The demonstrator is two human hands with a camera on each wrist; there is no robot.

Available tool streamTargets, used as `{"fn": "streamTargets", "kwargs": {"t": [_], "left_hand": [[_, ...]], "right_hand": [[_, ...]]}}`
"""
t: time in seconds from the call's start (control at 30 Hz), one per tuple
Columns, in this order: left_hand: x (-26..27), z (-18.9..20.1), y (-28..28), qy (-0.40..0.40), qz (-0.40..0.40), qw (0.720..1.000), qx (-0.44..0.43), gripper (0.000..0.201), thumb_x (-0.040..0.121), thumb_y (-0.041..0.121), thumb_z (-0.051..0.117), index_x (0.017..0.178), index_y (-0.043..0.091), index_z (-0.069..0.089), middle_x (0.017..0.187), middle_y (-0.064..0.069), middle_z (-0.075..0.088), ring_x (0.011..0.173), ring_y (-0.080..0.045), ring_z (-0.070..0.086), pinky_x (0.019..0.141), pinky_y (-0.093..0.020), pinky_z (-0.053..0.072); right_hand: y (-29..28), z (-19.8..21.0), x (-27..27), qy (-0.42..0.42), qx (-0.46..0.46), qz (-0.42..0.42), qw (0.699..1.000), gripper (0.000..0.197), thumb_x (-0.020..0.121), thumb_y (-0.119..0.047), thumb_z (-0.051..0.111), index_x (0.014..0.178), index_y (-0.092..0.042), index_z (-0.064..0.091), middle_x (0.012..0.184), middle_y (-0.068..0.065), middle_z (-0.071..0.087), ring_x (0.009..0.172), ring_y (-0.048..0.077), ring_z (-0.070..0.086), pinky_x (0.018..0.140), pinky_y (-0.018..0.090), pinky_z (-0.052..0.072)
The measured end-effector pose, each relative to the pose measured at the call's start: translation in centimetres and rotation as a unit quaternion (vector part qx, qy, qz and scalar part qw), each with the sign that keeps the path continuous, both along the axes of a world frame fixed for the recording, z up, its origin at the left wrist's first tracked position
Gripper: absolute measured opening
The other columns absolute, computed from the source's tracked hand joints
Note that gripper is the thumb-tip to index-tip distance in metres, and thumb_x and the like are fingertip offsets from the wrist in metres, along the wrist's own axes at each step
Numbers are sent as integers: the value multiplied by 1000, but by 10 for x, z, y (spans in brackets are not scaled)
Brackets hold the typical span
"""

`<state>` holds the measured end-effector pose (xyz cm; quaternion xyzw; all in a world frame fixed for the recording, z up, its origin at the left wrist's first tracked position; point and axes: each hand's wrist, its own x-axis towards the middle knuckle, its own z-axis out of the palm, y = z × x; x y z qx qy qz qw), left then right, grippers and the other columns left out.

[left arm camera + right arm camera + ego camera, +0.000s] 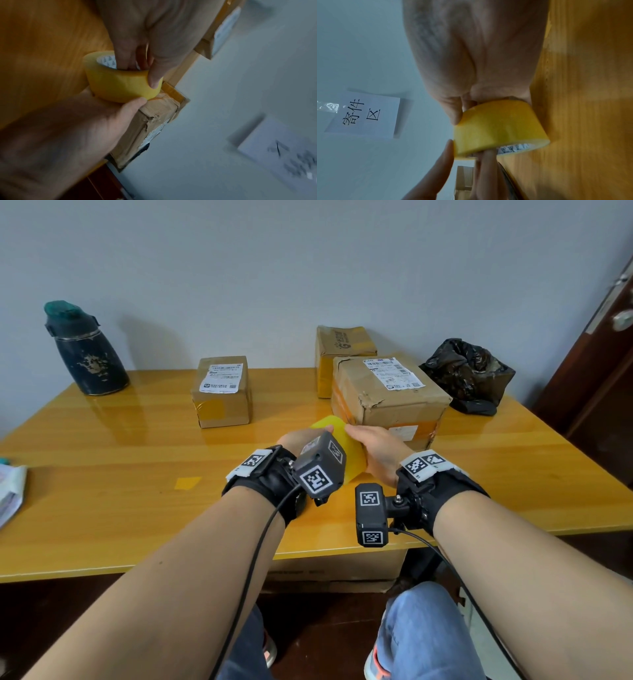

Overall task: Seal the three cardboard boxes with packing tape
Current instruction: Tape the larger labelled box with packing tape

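Note:
A yellow packing tape roll (346,445) is held above the wooden table (102,440), just in front of the large worn cardboard box (387,395). My left hand (298,440) grips it with fingers (125,63) inside the core and the thumb on the outer face of the tape roll (120,86). My right hand (375,448) holds the other side, thumb (455,117) pressed on the tape roll (498,128). A small labelled box (222,392) stands to the left. A third box (342,347) stands behind the large one.
A dark flask (85,350) stands at the back left and a crumpled black bag (469,374) at the back right. A loose yellow tape piece (186,482) lies on the table. Papers (10,494) sit at the left edge. A door (609,344) is on the right.

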<state>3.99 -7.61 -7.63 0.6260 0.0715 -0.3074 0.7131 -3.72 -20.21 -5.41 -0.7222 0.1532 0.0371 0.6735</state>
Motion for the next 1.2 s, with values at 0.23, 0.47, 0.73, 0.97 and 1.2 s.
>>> {"fn": "streamTargets", "kwargs": {"t": [0.23, 0.47, 0.73, 0.97, 1.2], "left_hand": [[-36, 50, 10, -407, -156, 839, 326, 63, 80, 11, 72, 135, 31, 49, 150, 1, 34, 137, -23, 34, 108, -32, 34], [-36, 53, 12, -456, -223, 774, 378, 55, 72, 25, 83, 121, 23, 57, 123, 5, 53, 102, -8, 46, 79, -21, 35], [-40, 47, 5, -450, -189, 777, 396, 55, 64, 36, 87, 104, 18, 54, 102, 3, 55, 92, -16, 54, 68, -27, 48], [-36, 43, 6, -418, -211, 797, 382, 66, 69, 46, 81, 126, 21, 59, 120, 2, 62, 104, -14, 56, 84, -25, 46], [-35, 42, 1, -380, -250, 810, 371, 65, 69, 46, 81, 126, 22, 62, 113, 2, 65, 104, -16, 58, 83, -27, 47]], "right_hand": [[-7, 0, 10, -1, -74, 13, 997, 43, 92, -26, 58, 130, -7, 56, 128, 16, 60, 120, 31, 55, 107, 50, 38], [-11, 14, 6, -3, -114, 20, 993, 17, 89, -17, 63, 105, -11, 66, 111, 12, 65, 110, 28, 58, 103, 45, 43], [-10, 26, 5, -12, -150, 18, 988, 24, 88, 7, 47, 81, -8, 64, 90, 4, 56, 100, 22, 49, 99, 39, 40], [-10, 32, 6, -15, -229, 41, 972, 10, 85, -18, 67, 85, -8, 68, 90, 13, 64, 89, 26, 59, 88, 41, 48], [-10, 40, 0, -25, -292, 38, 955, 31, 75, -23, 81, 99, -5, 73, 104, 5, 68, 98, 12, 57, 81, 27, 41]]}}
